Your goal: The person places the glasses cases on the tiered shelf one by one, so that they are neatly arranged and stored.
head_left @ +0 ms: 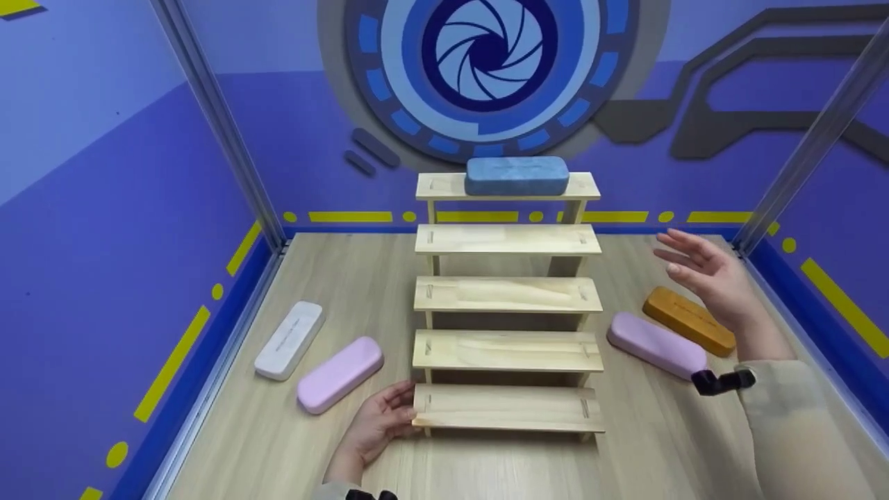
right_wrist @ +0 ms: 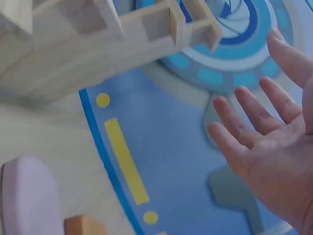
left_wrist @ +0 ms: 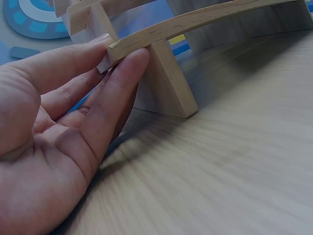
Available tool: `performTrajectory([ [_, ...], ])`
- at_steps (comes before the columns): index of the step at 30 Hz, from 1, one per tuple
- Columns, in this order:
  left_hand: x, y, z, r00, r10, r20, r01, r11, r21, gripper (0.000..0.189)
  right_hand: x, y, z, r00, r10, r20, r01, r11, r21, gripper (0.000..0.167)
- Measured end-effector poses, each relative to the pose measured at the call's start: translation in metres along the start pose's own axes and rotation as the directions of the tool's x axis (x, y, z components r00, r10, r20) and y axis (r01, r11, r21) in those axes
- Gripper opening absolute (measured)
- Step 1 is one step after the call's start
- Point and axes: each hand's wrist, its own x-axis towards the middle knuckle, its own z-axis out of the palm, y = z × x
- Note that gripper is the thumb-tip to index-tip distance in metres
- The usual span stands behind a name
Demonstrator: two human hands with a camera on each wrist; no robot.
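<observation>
A stepped wooden rack [head_left: 507, 410] with several tiers stands in the middle of the table. My left hand [head_left: 377, 425] pinches the left end of its lowest tier; in the left wrist view the thumb lies over the board [left_wrist: 190, 23] and fingers lie under it. A blue glasses case [head_left: 517, 176] rests on the top tier. My right hand [head_left: 715, 281] is raised right of the rack, fingers spread and holding nothing. Beneath it on the table lie an orange-brown case [head_left: 687, 319] and a lilac case [head_left: 653, 344], side by side.
Left of the rack, a white case [head_left: 289, 340] and a pink-lilac case [head_left: 340, 375] lie aslant on the wood-grain table [head_left: 229, 451]. Purple-blue panels with metal corner posts [head_left: 236, 139] enclose the table at the back and both sides.
</observation>
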Motion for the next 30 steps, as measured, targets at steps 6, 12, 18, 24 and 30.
performTrajectory([
  [6, -0.001, 0.001, 0.001, 1.0, -0.006, -0.006, 0.006, 1.0, -0.015, 0.072, -0.028, 0.021, -0.018, 0.999, 0.012, 0.037, -0.016, 0.995, 0.095, 0.053],
  [12, -0.001, 0.002, 0.002, 1.0, -0.006, -0.004, 0.006, 1.0, -0.007, 0.072, -0.053, 0.045, -0.035, 0.998, 0.043, 0.046, -0.049, 0.987, 0.155, 0.054],
  [18, 0.0, 0.002, 0.002, 1.0, -0.008, -0.001, 0.008, 1.0, -0.009, 0.071, -0.072, 0.065, -0.047, 0.994, 0.109, 0.016, -0.111, 0.976, 0.187, 0.054],
  [24, -0.001, 0.003, 0.003, 1.0, -0.014, -0.01, 0.014, 1.0, -0.016, 0.071, -0.083, 0.082, -0.054, 0.969, 0.24, -0.063, -0.226, 0.96, 0.166, 0.05],
  [30, -0.001, 0.004, 0.003, 1.0, -0.015, -0.013, 0.015, 1.0, -0.01, 0.073, -0.092, 0.094, -0.06, 0.927, 0.359, -0.105, -0.354, 0.933, 0.068, 0.05],
])
